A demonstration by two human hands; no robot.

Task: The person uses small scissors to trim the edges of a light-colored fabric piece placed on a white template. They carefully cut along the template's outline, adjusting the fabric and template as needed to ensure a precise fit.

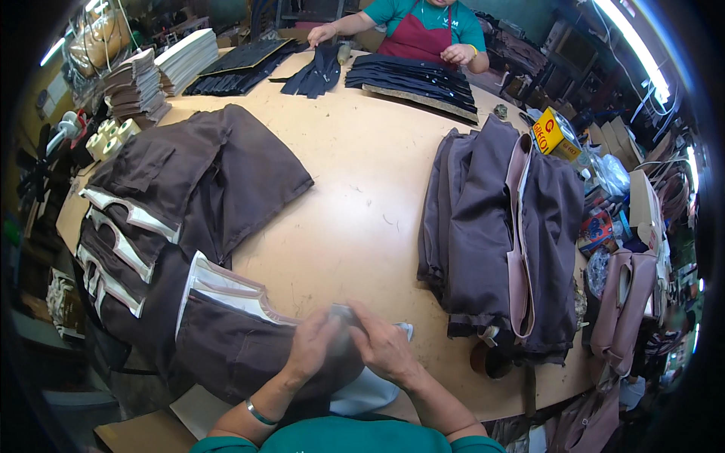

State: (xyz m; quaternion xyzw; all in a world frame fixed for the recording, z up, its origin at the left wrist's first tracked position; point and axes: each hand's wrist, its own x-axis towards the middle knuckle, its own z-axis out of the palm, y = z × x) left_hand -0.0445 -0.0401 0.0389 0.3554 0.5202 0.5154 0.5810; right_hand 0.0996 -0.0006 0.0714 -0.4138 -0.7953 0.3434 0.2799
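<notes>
Left grip [308, 349]: fingers bent inward by the lower middle of the desk [351, 226], just beside the right one; motion blurs its fingertips, so whether it is closed on anything I cannot tell.
Right grip [384, 349]: fingers bent toward the left one, thumb and forefinger near the same spot; its hold is likewise unclear.
Small grey piece [342, 311]: between the two sets of fingertips, blurred; its kind cannot be made out.
Brown panel [238, 351]: under and left of the grips, at the near edge of the desk, its pale lining [230, 285] showing along the upper edge.
Pale cloth [366, 392]: below the right grip, partly covered by the brown panel.
Wrist: a metal band [259, 414] on the left one.
Left heap: dark brown fabric pieces [170, 170], overlapping, several with white curved edges.
Right heap: folded dark brown fabric [479, 234], with a mauve strip [519, 249] running down it.
Yellow box [555, 134]: just beyond the right heap.
Left far corner: stacks of pale sheets [187, 59] and cream rolls [113, 138].
Far side: a co-worker in a teal top and maroon apron [419, 39], one hand [323, 34] at a bunch of dark strips [316, 74]; more dark strips [411, 79] lie in a stack on a board [419, 104].
</notes>
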